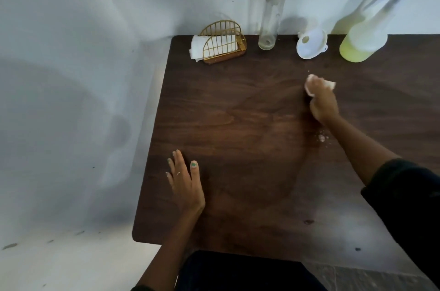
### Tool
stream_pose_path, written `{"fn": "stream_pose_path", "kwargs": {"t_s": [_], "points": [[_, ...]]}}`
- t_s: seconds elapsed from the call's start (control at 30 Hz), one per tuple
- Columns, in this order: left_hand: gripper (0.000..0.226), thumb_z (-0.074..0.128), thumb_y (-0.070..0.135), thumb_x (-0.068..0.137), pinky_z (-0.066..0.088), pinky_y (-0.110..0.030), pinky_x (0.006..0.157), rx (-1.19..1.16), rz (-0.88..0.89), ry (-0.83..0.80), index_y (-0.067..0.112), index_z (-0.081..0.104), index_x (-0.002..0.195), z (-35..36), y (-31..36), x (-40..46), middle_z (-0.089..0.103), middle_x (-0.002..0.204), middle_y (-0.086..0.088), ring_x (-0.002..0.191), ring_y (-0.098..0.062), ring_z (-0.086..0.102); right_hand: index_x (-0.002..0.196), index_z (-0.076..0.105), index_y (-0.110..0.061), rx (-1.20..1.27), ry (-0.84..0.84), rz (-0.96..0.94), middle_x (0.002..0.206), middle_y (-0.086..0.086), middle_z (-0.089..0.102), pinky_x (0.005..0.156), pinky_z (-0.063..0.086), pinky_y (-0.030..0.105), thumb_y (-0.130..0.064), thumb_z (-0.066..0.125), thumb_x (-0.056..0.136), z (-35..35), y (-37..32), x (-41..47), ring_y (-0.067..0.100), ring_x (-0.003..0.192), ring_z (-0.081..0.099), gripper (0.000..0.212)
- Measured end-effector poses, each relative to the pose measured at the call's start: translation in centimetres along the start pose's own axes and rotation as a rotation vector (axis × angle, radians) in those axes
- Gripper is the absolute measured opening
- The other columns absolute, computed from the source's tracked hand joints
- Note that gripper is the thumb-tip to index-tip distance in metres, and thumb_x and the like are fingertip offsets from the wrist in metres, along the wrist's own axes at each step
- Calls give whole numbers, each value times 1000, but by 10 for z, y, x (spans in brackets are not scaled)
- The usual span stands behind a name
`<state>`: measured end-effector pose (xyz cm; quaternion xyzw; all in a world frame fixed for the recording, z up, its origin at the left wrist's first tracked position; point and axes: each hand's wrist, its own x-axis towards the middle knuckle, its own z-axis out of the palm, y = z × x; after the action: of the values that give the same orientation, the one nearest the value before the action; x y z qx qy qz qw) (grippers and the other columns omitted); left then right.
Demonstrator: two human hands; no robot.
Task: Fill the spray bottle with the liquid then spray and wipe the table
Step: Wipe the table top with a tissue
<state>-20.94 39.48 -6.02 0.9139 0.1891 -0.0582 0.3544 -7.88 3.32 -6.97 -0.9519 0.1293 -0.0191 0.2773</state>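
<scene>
My right hand (322,102) is closed on a crumpled white tissue (331,84) and presses it onto the dark wooden table (238,112), right of centre. My left hand (184,182) lies flat and open on the table near its left edge, holding nothing. A translucent spray bottle (364,36) with yellow-green liquid in its lower part stands at the back right, by the wall. A white funnel (310,44) lies on its side just left of it. A tall clear bottle (272,7) with a purple cap stands further left and looks nearly drained.
A gold wire napkin holder (222,43) with white napkins stands at the back left of the table. Small droplets (322,138) sit on the wood near my right forearm. The wall runs along the back and left; the floor shows below the left edge.
</scene>
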Motion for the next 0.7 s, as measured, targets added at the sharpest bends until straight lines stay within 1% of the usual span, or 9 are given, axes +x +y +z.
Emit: {"fn": "stream_pose_path", "kwargs": {"t_s": [0.1, 0.17, 0.23, 0.33, 0.4, 0.5, 0.57, 0.63, 0.7], "points": [[74, 13, 49, 89, -6, -34, 119, 48, -7, 13, 12, 14, 153, 8, 4, -6, 14, 161, -3, 150, -18, 2, 138, 31, 9, -68, 47, 105, 141, 30, 35, 109, 27, 45, 13, 40, 76, 2, -12, -9, 45, 133, 30, 63], [77, 8, 50, 89, -5, -36, 119, 117, 2, 25, 9, 18, 152, 13, 2, -8, 14, 162, -4, 150, -19, 2, 134, 41, 10, -47, -100, -46, 138, 32, 41, 112, 27, 47, 2, 40, 76, 30, -34, -47, 46, 130, 37, 59], [76, 5, 48, 89, -3, -40, 119, 158, -2, 44, 7, 19, 152, 22, 0, -11, 14, 162, -5, 150, -21, 2, 131, 50, 1, -165, -343, -357, 137, 26, 46, 113, 27, 45, -11, 41, 82, 63, -70, -116, 41, 131, 40, 52], [70, 3, 41, 94, -1, -45, 121, 190, -26, 53, 6, 19, 152, 28, 2, -13, 12, 162, -4, 150, -23, 2, 139, 42, -6, -98, -562, -953, 147, 15, 39, 118, 9, 40, -18, 33, 89, 101, -100, -214, 31, 140, 29, 53], [59, 8, 36, 102, -2, -44, 120, 148, -60, 56, 8, 16, 153, 30, 8, -15, 13, 162, -5, 150, -23, 2, 136, 46, -11, -145, -690, -1185, 145, 8, 44, 114, 15, 44, -22, 34, 84, 92, -103, -237, 26, 139, 33, 55], [63, 8, 38, 100, 0, -47, 119, 191, -59, 71, 3, 21, 150, 35, 8, -17, 14, 162, -8, 150, -27, 2, 139, 45, -11, -5, -781, -1045, 148, 8, 39, 117, 16, 40, -19, 32, 88, 68, -75, -205, 25, 138, 33, 52], [69, 3, 38, 94, 3, -49, 118, 317, -33, 73, 0, 31, 144, 42, 3, -17, 13, 162, -9, 149, -31, 1, 139, 41, -4, 193, -732, -743, 149, 14, 33, 120, 10, 35, -3, 38, 93, 50, -43, -152, 29, 137, 33, 46], [71, 1, 39, 93, 4, -50, 118, 355, -48, 74, 0, 33, 143, 49, 3, -22, 12, 162, -10, 149, -32, 1, 136, 45, -5, 178, -559, -370, 146, 19, 39, 117, 21, 44, 3, 44, 91, 21, -7, -90, 34, 136, 35, 46], [71, 1, 38, 92, 5, -52, 118, 358, -56, 56, 0, 33, 143, 52, 7, -27, 12, 162, -11, 149, -33, 2, 137, 45, -11, 34, -346, -173, 145, 15, 41, 114, 27, 45, -1, 39, 88, -8, 32, -37, 33, 136, 35, 50]]}}
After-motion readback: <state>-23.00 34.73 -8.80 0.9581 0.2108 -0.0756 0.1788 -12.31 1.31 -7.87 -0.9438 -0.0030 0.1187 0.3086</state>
